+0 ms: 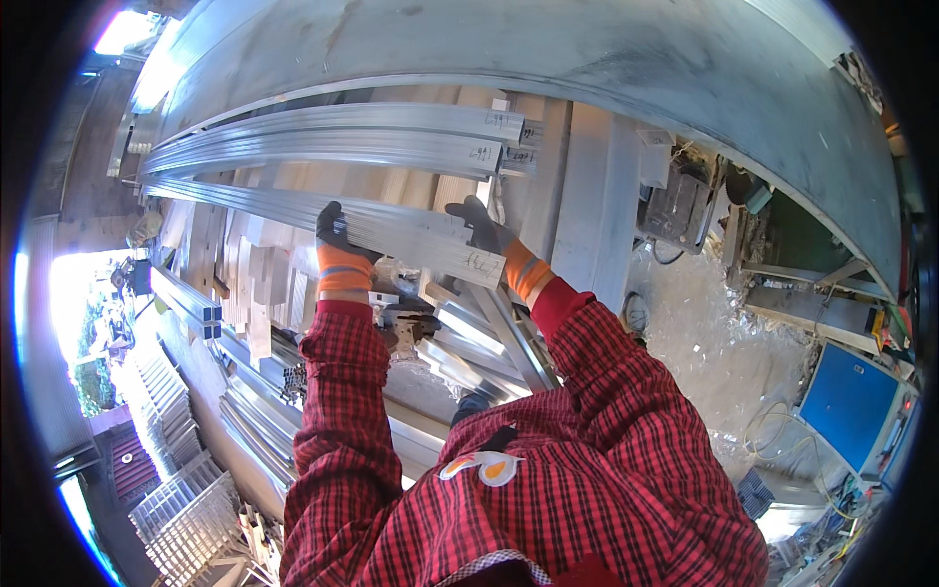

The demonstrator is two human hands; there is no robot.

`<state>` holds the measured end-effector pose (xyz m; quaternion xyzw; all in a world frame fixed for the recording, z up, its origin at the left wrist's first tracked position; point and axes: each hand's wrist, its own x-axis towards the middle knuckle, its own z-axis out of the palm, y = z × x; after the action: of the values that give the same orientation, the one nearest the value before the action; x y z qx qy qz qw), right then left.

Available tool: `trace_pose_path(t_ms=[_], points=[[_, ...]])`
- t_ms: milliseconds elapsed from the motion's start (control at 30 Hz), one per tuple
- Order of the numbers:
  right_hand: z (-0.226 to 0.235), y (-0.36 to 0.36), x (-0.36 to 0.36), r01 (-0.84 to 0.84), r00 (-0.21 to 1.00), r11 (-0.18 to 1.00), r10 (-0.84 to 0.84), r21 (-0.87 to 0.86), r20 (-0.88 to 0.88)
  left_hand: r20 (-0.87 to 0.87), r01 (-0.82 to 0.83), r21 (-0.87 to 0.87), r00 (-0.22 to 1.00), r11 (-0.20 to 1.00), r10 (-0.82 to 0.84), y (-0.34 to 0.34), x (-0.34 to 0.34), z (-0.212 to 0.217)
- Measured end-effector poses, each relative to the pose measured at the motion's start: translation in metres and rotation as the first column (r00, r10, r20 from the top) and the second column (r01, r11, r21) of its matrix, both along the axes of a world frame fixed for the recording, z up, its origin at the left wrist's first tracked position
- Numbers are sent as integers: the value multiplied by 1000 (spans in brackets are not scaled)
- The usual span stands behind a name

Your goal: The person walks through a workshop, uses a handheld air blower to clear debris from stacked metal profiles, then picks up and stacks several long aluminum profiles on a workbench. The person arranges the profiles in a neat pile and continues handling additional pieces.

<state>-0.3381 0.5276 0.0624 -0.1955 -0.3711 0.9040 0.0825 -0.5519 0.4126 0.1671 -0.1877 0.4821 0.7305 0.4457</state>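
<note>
The left hand (339, 232) and right hand (485, 227) clamp their fingers (473, 209) on a metal profile (411, 230) bearing dark handwriting (481, 260).

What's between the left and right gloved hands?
Head view: a bare stretch of the silvery profile held by the left hand and right hand.

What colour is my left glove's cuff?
The cuff is orange with a greyish band, best seen in the head view.
</note>
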Motion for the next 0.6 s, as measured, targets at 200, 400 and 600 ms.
trace_pose_path(t_ms=[200,400,600], points=[[15,8,7,-22,999,973,29,-232,23,-88,17,-84,996,996,-24,5,-11,-5],[19,7,15,-29,999,961,16,-276,-52,-106,41,-179,993,983,-60,11,-16,-1],[21,4,16,142,987,966,-155,-214,-47,31,39,-158,999,987,-35,13,-11,9]])
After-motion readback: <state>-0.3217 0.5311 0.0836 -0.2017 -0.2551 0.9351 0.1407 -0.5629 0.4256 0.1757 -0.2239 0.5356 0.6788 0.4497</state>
